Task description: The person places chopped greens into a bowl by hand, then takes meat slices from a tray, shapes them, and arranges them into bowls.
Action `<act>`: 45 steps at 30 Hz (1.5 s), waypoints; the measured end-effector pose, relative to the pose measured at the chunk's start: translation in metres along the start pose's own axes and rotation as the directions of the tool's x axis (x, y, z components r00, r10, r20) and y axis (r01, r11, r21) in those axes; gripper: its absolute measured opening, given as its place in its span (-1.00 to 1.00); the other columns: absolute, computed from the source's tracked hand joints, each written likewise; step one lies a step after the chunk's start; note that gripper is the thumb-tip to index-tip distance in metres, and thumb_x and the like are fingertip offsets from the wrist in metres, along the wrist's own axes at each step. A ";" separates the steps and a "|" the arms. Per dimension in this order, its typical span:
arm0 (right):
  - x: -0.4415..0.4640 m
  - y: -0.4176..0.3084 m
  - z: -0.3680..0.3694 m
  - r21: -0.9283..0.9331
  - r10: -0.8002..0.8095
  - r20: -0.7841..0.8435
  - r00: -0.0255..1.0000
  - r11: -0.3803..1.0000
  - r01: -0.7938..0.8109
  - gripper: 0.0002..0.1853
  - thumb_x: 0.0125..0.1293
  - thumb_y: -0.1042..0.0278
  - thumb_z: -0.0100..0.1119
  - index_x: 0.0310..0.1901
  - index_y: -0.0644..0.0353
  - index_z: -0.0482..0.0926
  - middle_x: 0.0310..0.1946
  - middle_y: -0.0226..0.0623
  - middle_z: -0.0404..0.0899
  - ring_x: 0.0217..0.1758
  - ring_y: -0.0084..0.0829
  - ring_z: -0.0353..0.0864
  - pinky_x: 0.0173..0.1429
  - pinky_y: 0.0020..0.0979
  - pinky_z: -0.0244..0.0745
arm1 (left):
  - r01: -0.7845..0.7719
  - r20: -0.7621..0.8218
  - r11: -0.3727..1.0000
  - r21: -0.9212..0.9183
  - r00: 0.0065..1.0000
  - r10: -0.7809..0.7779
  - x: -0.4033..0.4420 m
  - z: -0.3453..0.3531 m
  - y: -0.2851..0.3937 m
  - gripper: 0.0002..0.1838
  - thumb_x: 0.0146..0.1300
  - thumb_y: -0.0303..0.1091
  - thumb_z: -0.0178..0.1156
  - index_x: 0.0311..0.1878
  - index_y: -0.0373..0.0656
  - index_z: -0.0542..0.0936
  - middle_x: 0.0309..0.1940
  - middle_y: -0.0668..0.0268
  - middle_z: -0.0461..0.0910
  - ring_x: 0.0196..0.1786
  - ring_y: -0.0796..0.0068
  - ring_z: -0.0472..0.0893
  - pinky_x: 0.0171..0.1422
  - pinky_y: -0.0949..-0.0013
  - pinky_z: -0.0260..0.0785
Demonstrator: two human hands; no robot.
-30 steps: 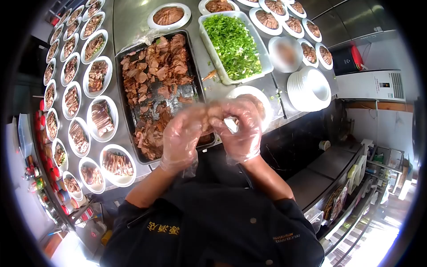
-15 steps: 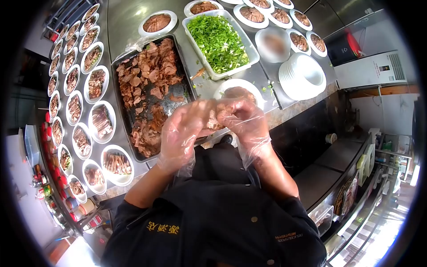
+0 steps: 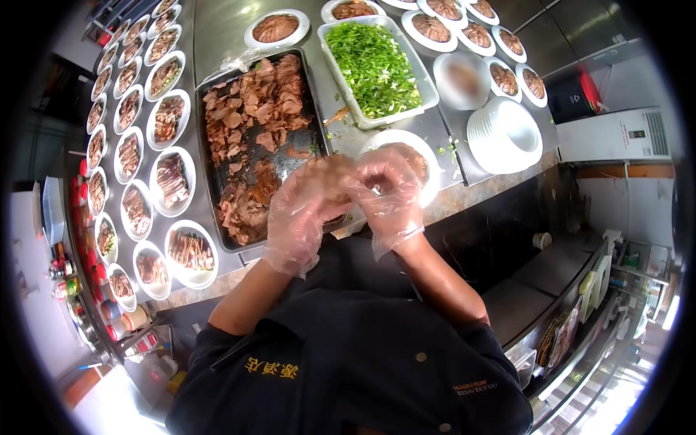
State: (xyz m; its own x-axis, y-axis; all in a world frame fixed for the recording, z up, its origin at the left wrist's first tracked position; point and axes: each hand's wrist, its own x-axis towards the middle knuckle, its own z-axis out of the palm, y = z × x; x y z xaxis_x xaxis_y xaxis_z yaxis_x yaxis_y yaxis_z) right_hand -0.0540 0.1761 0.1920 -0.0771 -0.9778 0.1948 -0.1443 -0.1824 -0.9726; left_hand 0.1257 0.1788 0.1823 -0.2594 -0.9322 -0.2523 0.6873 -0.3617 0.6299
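Observation:
My left hand (image 3: 301,214), in a clear plastic glove, is closed around meat slices (image 3: 335,177) above the near edge of the black tray (image 3: 322,138). My right hand (image 3: 388,196), gloved the same way, pinches the right side of these slices, and both hands touch. Behind my right hand a white plate (image 3: 428,148) holds sliced meat (image 3: 409,159), partly hidden by the hand. Cut meat (image 3: 254,109) lies in the tray, with a bare patch of metal near its middle.
A clear tub of chopped greens (image 3: 373,69) stands beyond my hands. Stacked white plates (image 3: 504,138) are at the right, near a blurred bowl (image 3: 462,81). Oval dishes of meat (image 3: 172,181) line the left; more plates of meat (image 3: 431,29) stand at the back.
The view has shifted and turned slightly. Both hands stay together over the tray edge with the meat between them, their fingers slightly moved.

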 end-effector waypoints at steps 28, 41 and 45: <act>0.011 -0.016 0.044 0.347 0.077 0.125 0.989 0.931 -0.116 -0.77 0.39 0.80 0.40 -0.04 0.26 0.68 0.02 -0.29 0.69 0.11 -0.51 0.71 0.28 -0.40 0.66 | 0.039 -0.108 0.996 0.075 0.994 -0.030 0.005 -0.041 0.047 -0.43 0.43 -0.47 0.49 0.43 -0.29 0.50 0.26 0.22 0.66 0.19 0.36 0.74 0.28 0.15 0.77; 0.009 -0.020 0.044 0.555 0.005 0.371 0.929 0.800 -0.226 -0.78 0.42 0.76 0.38 -0.08 0.21 0.61 0.00 -0.24 0.64 0.08 -0.38 0.70 0.21 -0.26 0.69 | 0.106 0.054 0.994 -0.017 0.993 -0.105 0.000 -0.034 0.060 -0.41 0.37 -0.39 0.54 0.38 -0.31 0.53 0.21 0.20 0.70 0.20 0.35 0.75 0.29 0.26 0.71; 0.006 -0.019 0.044 0.612 -0.013 0.351 0.936 0.760 -0.219 -0.73 0.42 0.74 0.38 0.03 0.21 0.58 0.04 -0.21 0.66 0.12 -0.35 0.70 0.25 -0.20 0.69 | 0.042 -0.061 0.996 0.084 0.997 -0.036 -0.001 -0.042 0.054 -0.31 0.38 -0.47 0.53 0.46 -0.40 0.40 0.22 0.12 0.71 0.23 0.29 0.75 0.31 0.20 0.71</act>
State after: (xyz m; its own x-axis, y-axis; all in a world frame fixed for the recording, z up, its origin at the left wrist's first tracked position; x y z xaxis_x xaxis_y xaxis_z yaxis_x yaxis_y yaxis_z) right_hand -0.0081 0.1696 0.2063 0.2763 -0.9493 0.1502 0.5111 0.0128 -0.8594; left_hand 0.1915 0.1608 0.1862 -0.2427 -0.9161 -0.3192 0.6162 -0.3997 0.6787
